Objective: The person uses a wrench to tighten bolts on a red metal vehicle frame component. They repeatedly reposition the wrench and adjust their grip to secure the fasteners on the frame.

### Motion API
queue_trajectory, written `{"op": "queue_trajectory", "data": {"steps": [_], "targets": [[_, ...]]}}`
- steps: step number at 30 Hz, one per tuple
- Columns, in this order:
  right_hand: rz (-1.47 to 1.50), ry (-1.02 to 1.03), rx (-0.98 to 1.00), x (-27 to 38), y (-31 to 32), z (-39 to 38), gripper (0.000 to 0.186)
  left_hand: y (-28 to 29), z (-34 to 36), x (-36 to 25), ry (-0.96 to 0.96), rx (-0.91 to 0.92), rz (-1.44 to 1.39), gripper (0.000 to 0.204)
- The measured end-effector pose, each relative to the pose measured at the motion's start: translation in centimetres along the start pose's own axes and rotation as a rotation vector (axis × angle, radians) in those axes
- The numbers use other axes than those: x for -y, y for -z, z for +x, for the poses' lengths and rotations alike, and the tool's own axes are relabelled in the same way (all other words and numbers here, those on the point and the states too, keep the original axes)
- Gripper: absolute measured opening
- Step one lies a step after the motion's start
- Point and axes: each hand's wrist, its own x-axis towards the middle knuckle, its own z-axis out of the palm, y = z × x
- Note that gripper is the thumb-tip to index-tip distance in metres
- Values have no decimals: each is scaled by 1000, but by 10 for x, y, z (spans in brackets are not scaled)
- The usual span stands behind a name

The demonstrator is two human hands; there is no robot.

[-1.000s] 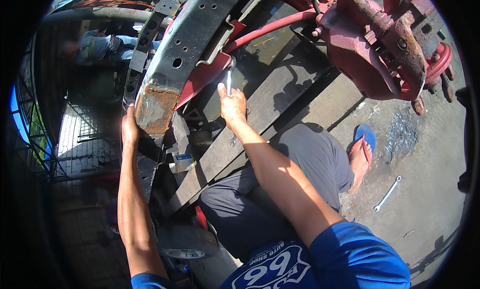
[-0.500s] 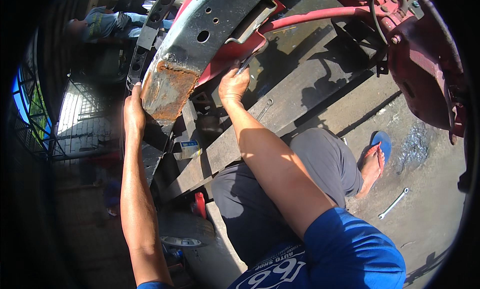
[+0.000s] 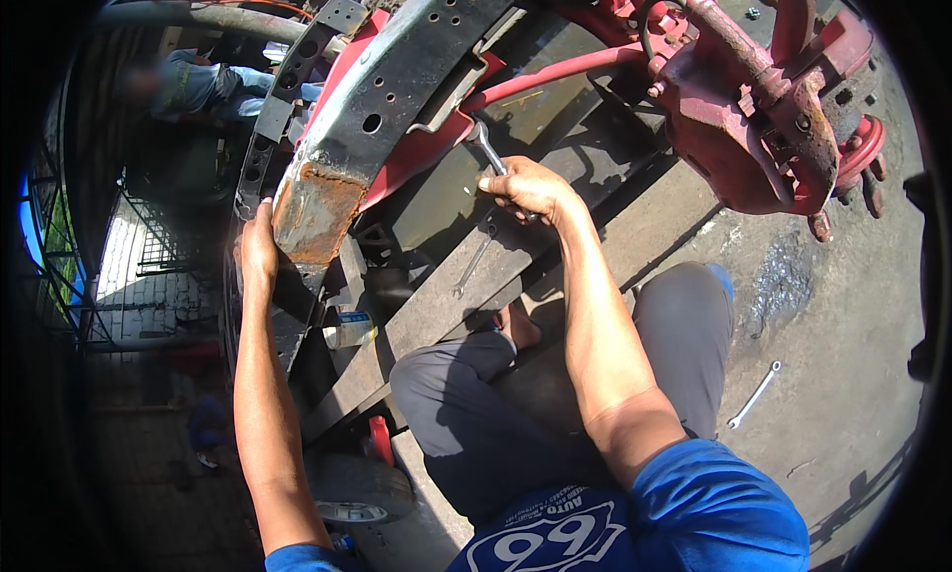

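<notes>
My right hand is closed around a steel wrench, whose upper end reaches toward a red metal panel under the vehicle frame rail. The wrench's far end seems to sit close to the panel; whether they touch I cannot tell. My left hand grips the outer edge of the black frame rail, beside a rusty brown patch; its fingertips are partly hidden. Below my right hand, a second wrench lies on a thick grey beam.
Red suspension parts stand at the upper right, joined by a red bar. Another wrench lies on the concrete floor. A tyre and a can are low on the left. Another person is at the far left.
My right hand has come away from the frame rail, moving right with the wrench, which now shows more fully. My left hand stays on the rail. My right knee has shifted to the right.
</notes>
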Motion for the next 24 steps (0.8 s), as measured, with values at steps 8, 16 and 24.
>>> {"op": "queue_trajectory", "data": {"steps": [8, 16, 24], "targets": [[180, 223, -360, -40, -89, 35, 11, 5, -9, -11, 4, 83, -150, 61], [283, -41, -605, -21, -114, 26, 48, 7, -17, -20, 70, 144, -331, 60], [34, 176, -882, -28, -129, 37, 40, 10, -23, -28, 36, 119, -217, 63]]}}
